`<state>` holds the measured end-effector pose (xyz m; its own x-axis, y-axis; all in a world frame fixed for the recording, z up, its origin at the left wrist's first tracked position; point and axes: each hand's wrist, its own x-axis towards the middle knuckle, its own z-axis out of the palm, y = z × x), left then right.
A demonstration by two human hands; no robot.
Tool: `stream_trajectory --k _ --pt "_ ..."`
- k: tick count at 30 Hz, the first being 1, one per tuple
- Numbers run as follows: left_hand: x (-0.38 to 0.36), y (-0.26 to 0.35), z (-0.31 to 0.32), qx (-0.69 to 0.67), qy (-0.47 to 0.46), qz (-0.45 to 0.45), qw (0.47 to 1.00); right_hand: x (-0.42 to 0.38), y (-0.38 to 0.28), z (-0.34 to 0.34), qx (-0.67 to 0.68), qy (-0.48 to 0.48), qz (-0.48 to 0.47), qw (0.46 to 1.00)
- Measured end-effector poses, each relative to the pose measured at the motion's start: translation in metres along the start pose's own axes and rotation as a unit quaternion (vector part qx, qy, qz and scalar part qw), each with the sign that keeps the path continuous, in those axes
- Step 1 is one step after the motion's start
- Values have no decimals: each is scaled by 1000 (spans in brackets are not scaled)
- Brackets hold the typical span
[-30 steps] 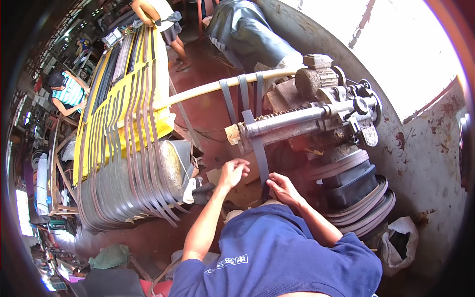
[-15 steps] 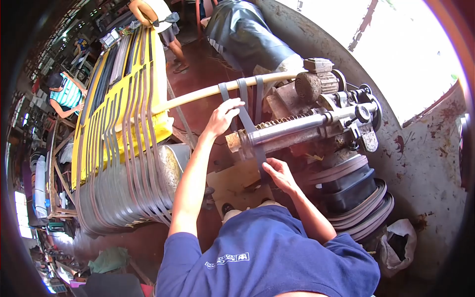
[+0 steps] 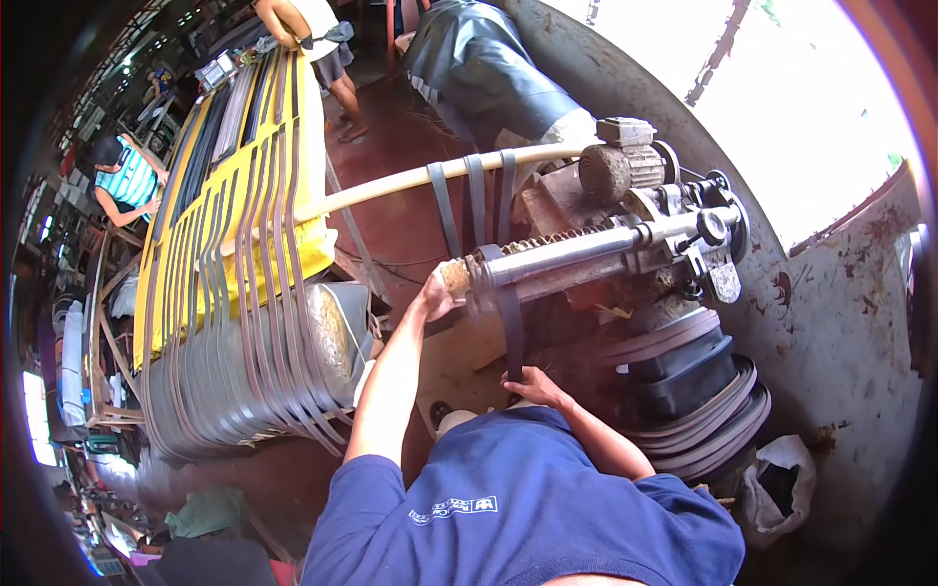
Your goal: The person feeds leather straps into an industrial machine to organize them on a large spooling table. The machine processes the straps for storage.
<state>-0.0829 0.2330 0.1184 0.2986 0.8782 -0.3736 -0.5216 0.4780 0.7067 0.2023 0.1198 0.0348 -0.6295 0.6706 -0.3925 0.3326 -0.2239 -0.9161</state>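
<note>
Left hand (image 3: 442, 295) is at the near end of the machine (image 3: 586, 249), mid-frame, against the pale block (image 3: 456, 277). Its fingers look bent round the block's end, but the tips are hidden, so can't tell how tight the grip is. Right hand (image 3: 535, 387) is lower, just right of ctr, w/ thumb & fingers drawn in narrow at the btm end of the dark strap (image 3: 510, 327); looks like a pinch, tho the contact is small & dim. The strap runs over the metal roller (image 3: 567, 256) near the block & hangs down to that hand; its far side is hidden behind the roller.

Above, approx. ctr, three dark bands (image 3: 476, 200) hang over the pale pole (image 3: 391, 186); lower ends partly hidden. Left side: long strips (image 3: 264, 322) lie over yellow sheeting (image 3: 311, 244) & drape over a grey bulk. Right side: coiled bands (image 3: 718, 430) around & under a black tub (image 3: 684, 376), w/ an open sack (image 3: 779, 488) below. Co-worker in a striped top (image 3: 127, 181), upper left, is small & blurry; another person (image 3: 318, 49) is cut off by the top edge.
</note>
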Motion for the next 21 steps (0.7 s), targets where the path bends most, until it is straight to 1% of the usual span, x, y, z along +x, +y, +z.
stream_trajectory --k 1,4,7,8,11,12,16,18,19,21 --pt "-15 0 23 -2 10 18 1000 0 9 2 -5 -12 1 1000" --pt "-20 -25 28 -45 47 35 997 0 20 4 -31 -46 1 998" --pt "-22 -45 25 26 32 29 999 -2 25 7 -12 -66 7 998" --pt "-21 -50 23 -6 24 18 1000 -4 26 7 -17 -67 7 998" --pt "-33 -54 38 -49 52 16 997 -8 25 8 -21 -78 11 997" --pt "-35 -58 39 -52 61 19 997 -10 24 8 -13 -85 17 996" --pt "-37 -74 35 -53 44 27 997 -19 28 10 -11 -99 43 994" --pt "-41 -79 36 -72 29 28 997 -21 32 11 1 -97 18 995" --pt "-44 -81 38 -67 37 29 997 -22 35 11 7 -95 5 995" --pt "-48 -86 41 -56 53 31 997 -24 39 11 5 -109 28 994"
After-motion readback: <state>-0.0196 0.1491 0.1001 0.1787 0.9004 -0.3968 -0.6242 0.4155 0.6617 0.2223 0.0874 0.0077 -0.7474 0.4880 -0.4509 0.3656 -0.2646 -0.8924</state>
